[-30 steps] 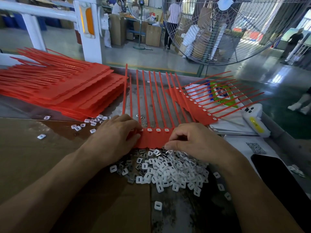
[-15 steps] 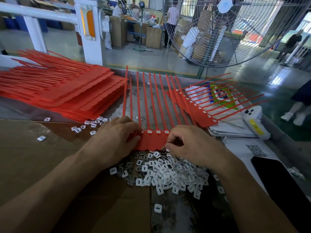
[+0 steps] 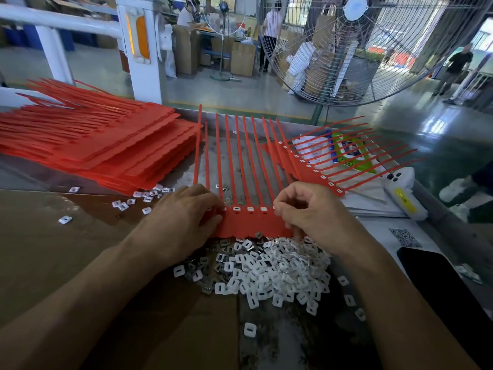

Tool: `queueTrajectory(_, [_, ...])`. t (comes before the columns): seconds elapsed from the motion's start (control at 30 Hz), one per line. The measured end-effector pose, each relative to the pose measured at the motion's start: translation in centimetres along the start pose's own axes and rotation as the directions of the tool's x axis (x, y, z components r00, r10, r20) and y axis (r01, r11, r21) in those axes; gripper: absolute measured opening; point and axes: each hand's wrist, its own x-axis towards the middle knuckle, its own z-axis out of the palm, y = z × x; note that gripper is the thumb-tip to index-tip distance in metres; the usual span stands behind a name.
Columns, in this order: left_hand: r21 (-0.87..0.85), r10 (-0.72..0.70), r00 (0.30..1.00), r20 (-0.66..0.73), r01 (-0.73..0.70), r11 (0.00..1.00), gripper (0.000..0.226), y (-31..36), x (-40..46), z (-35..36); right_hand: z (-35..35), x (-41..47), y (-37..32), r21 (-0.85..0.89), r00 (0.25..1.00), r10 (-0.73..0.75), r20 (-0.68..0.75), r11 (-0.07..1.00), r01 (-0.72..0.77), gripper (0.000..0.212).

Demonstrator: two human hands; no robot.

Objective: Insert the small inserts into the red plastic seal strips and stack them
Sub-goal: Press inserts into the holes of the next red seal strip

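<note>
A red seal strip sheet [image 3: 252, 222] lies in front of me, its long tails pointing away. White inserts sit in several of its sockets [image 3: 250, 208]. My left hand [image 3: 184, 217] rests on the sheet's left end, fingers pressing it down. My right hand [image 3: 312, 212] is at the sheet's right end with curled fingers at a socket; what they pinch is hidden. A heap of small white inserts [image 3: 269, 268] lies just below the sheet. A tall stack of red sheets [image 3: 101, 150] sits at the left. Another sheet with inserts fitted [image 3: 320, 169] lies at the right.
Loose inserts [image 3: 144, 196] are scattered near the left stack. A white and yellow device [image 3: 402, 193] and papers [image 3: 373, 198] lie at the right, with a black phone [image 3: 448, 295] nearer me. A large fan [image 3: 354, 46] stands beyond the table edge. Cardboard [image 3: 53, 249] covers the left tabletop.
My right hand has lifted from the insert heap up to the sheet's right-end socket. The left hand has stayed on the sheet's left end.
</note>
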Motion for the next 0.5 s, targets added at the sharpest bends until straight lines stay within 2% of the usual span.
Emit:
queueTrajectory(0.3, [0.0, -0.007, 1.0, 0.005, 0.007, 1.0, 0.038, -0.02, -0.08, -0.08, -0.28, 0.38, 0.73, 0.037, 0.993, 0.065, -0.098, 0.997, -0.061, 0.025])
queueTrajectory(0.5, [0.002, -0.008, 1.0, 0.015, 0.008, 1.0, 0.038, -0.03, -0.09, -0.01, -0.1, 0.22, 0.64, -0.031, 0.987, 0.046, -0.152, 0.998, -0.051, 0.023])
